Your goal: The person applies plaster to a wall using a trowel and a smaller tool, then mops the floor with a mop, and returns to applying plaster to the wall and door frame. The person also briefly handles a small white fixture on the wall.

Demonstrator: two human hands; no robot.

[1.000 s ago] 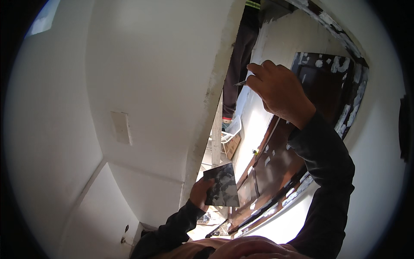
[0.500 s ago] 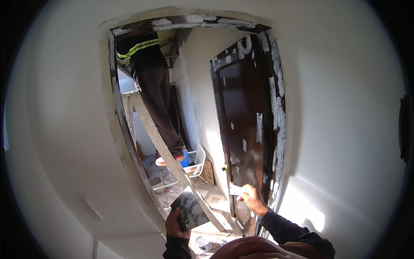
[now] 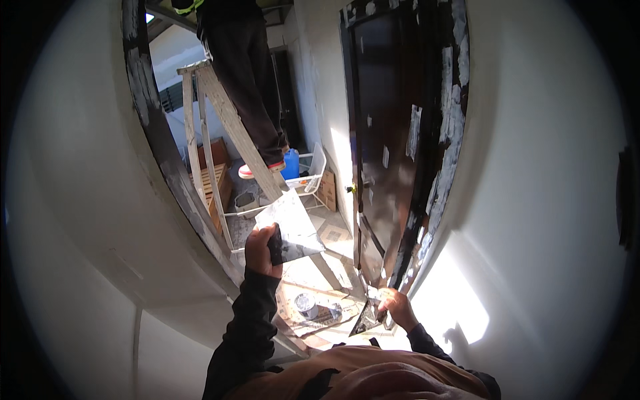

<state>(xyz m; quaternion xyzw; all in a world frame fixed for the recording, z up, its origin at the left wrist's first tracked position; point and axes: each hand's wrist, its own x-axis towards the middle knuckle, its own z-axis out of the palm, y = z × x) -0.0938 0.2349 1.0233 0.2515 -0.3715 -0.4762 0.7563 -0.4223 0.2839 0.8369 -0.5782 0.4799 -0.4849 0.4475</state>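
Gripping the flat rectangular plate (image 3: 298, 225) at its left edge, the closed fingers of the left hand (image 3: 261, 252) hold it in front of the wooden stepladder (image 3: 235, 123), left of the dark brown door (image 3: 383, 130). It looks thin, stiff and fairly light, so it should hardly flex but may tip under a one-edge hold; smears could make its face slippery, favouring that edge. Nearer the right, the right hand (image 3: 399, 309) has fingers curled round a small tool (image 3: 375, 293), blurred by glare.

view: head, left fisheye | facing: forward and down, through door frame (image 3: 141, 83) | near: left hand (image 3: 262, 251), right hand (image 3: 397, 308)
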